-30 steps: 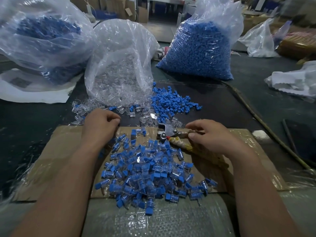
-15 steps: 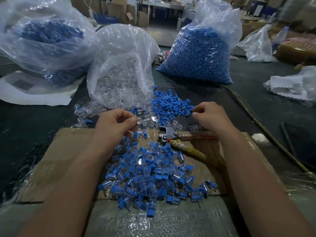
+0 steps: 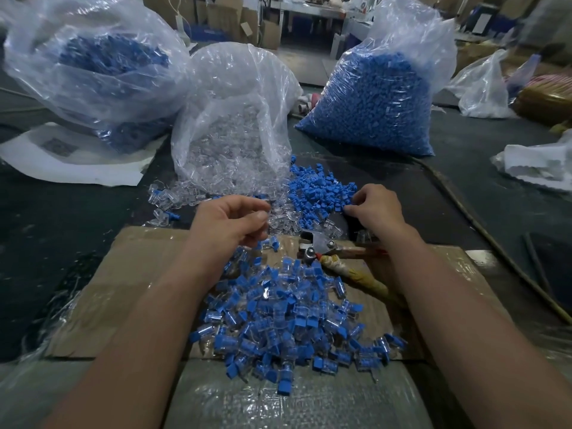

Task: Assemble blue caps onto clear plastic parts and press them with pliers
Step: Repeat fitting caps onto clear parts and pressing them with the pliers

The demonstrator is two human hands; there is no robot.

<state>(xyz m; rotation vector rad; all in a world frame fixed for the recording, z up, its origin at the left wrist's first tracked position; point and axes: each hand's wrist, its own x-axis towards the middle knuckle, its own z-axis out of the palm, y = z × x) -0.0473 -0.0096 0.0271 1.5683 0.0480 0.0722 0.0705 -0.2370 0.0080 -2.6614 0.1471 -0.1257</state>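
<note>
While fishing for one cap among many, easy to come up with two, or none

Left hand (image 3: 235,224) curled, thumb and forefinger pinching, seemingly, a single clear part (image 3: 275,220) just above the spilled pieces (image 3: 173,199); right hand (image 3: 376,209) curled too, fingertips down on the near edge of the blue caps (image 3: 318,196), no telling of a cap in the pinch or not; small and slick, so apt to slip free or seat crooked if pushed on at a tilt, and hard to find again once dropped among the clear litter; pliers (image 3: 315,247) lying loose on the cardboard (image 3: 130,289) between both wrists, gripped by neither hand, liable to be knocked into the finished pile (image 3: 288,320) by a careless forearm; further out, open bag of clear parts (image 3: 235,119) slumped close behind, prone to spilling more
</note>
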